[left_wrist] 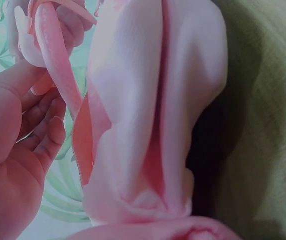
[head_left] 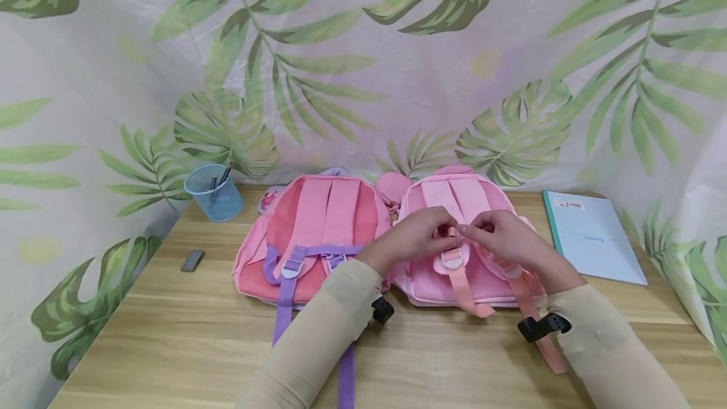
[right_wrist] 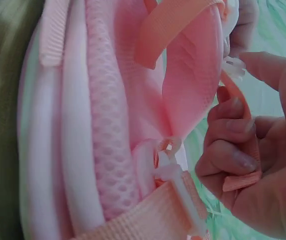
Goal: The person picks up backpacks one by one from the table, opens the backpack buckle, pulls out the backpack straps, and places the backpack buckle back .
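A pink backpack [head_left: 431,283] lies back side up on the table, with orange webbing straps and white buckles [head_left: 452,259]. Over its shoulder straps both hands meet. My left hand [head_left: 417,235] pinches the end of a padded shoulder strap [left_wrist: 57,55], its thumb and forefinger at the strap's edge. Curled round an orange webbing strap [right_wrist: 248,145] are the fingers of my right hand [right_wrist: 278,150]; its outstretched finger touches a small whitish buckle [right_wrist: 233,66]. A second orange strap [head_left: 531,308] hangs over the backpack's right front edge.
Left of it lies another pink backpack [head_left: 326,213] with purple straps [head_left: 286,302]. A blue mesh pen cup [head_left: 218,197] and a grey eraser-like block [head_left: 192,260] are at the left. A pale blue notebook [head_left: 596,238] lies at the right, near the patterned curtain [head_left: 397,93].
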`<control>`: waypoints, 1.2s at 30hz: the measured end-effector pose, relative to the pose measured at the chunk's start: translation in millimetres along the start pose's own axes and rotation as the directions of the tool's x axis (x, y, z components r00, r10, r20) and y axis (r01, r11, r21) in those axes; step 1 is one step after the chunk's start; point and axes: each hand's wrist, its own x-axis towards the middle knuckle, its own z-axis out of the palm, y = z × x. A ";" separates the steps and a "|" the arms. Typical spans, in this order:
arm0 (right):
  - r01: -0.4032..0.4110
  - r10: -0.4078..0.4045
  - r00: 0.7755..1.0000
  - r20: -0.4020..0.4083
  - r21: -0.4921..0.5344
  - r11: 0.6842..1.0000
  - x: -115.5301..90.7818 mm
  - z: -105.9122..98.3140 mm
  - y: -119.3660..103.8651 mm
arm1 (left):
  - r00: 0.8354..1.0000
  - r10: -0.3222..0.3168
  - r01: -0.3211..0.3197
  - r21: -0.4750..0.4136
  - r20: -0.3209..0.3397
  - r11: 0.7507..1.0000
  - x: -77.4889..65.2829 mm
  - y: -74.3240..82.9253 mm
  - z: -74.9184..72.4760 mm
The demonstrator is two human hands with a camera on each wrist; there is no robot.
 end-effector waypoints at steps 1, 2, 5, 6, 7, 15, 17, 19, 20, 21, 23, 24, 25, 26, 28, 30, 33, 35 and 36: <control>-0.002 0.002 1.000 0.013 0.000 1.000 0.4 -0.4 -0.3 | 1.000 0.003 -0.003 0.004 0.001 1.000 0.0 0.3 -0.3; -0.007 0.006 1.000 0.026 0.007 1.000 0.7 -0.8 -0.5 | 1.000 0.008 -0.008 0.007 0.002 1.000 0.0 0.4 -0.5; -0.025 0.023 0.998 0.057 0.042 0.999 2.0 -1.9 -0.7 | 1.000 0.012 -0.012 0.016 0.005 1.000 0.0 0.4 -0.8; -0.036 0.032 0.997 0.065 0.057 0.998 2.6 -2.0 -0.6 | 1.000 0.012 -0.012 0.016 0.006 1.000 0.1 0.2 -0.7; -0.041 0.036 0.997 0.069 0.071 0.997 3.1 -1.8 -0.5 | 1.000 0.012 -0.012 0.019 0.008 1.000 0.3 0.1 -0.3; -0.086 0.071 0.994 0.083 0.185 0.979 5.5 1.8 3.1 | 1.000 -0.021 0.021 -0.021 0.008 1.000 -1.3 -3.4 2.0; -0.095 0.074 0.993 0.096 0.233 0.968 5.4 2.4 4.8 | 1.000 -0.015 0.015 -0.024 0.013 1.000 -1.8 -4.5 1.1; -0.100 0.073 0.992 0.105 0.275 0.956 5.6 3.0 6.5 | 1.000 -0.001 0.001 -0.012 0.018 1.000 -1.8 -4.8 0.0; -0.102 0.073 0.991 0.109 0.295 0.950 5.7 3.3 7.0 | 1.000 0.006 -0.006 -0.006 0.020 1.000 -1.6 -5.3 -0.1; -0.110 0.078 0.991 0.113 0.316 0.942 5.7 3.8 7.4 | 1.000 0.007 -0.007 -0.006 0.024 1.000 -1.4 -5.4 -0.3; -0.125 0.086 0.988 0.126 0.356 0.926 5.8 4.8 8.5 | 0.999 0.007 -0.007 -0.008 0.032 1.000 -0.8 -5.8 -0.3; -0.134 0.092 0.987 0.130 0.368 0.920 5.5 5.1 8.8 | 0.999 0.006 -0.006 -0.010 0.037 1.000 -0.6 -5.9 -0.3; -0.141 0.095 0.986 0.136 0.384 0.913 5.3 5.5 9.0 | 0.999 0.003 -0.003 -0.015 0.042 1.000 -0.3 -5.9 -0.3; -0.151 0.104 0.985 0.139 0.394 0.907 4.8 5.7 9.1 | 0.999 0.003 -0.002 -0.018 0.047 1.000 -0.1 -5.9 -0.2; -0.160 0.110 0.984 0.144 0.406 0.900 4.0 6.1 9.6 | 0.998 0.002 -0.001 -0.023 0.056 1.000 0.3 -5.7 -0.4; -0.152 0.102 0.985 0.142 0.410 0.899 2.8 6.0 9.5 | 0.998 0.007 -0.005 -0.024 0.061 1.000 0.8 -5.5 -0.1; -0.136 0.083 0.987 0.141 0.422 0.897 2.4 6.1 10.4 | 0.998 0.013 -0.011 -0.031 0.061 0.999 0.9 -5.5 0.1; -0.128 0.074 0.987 0.140 0.427 0.895 2.1 6.2 10.7 | 0.998 0.017 -0.015 -0.040 0.057 0.999 1.0 -5.4 0.5; -0.130 0.077 0.987 0.140 0.430 0.893 2.0 6.2 11.2 | 0.998 0.017 -0.015 -0.045 0.054 0.999 0.9 -5.3 0.6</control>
